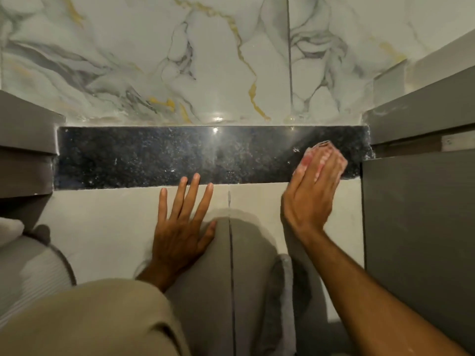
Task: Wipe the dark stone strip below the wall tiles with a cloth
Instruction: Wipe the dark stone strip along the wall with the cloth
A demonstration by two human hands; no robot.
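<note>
The dark stone strip (180,155) runs across the wall, right under the marble tiles (154,60) and right above the plain pale tiles (102,214). It has white specks and dusty smears on it, most of all near its right end and along its bottom edge.

The pink cloth (325,146) is on the strip, near its right end. The right hand (312,191) lies flat on top of the cloth with the fingers straight, pressing it to the stone. It is not gripping the cloth, only pushing on it.

The left hand (182,222) is open and flat on the pale tiles just below the strip, holding nothing. Its fingertips reach the strip's bottom edge.

What could go wrong? The cloth is small and only pressed, so it could slip out from under the flat hand and fall. The hand hides most of it, so bare fingers might rub the stone and leave marks. The gray cabinet (416,227) sits at the strip's right end, and the corner there could get missed. The left fingertips could smudge the strip's bottom edge.
</note>
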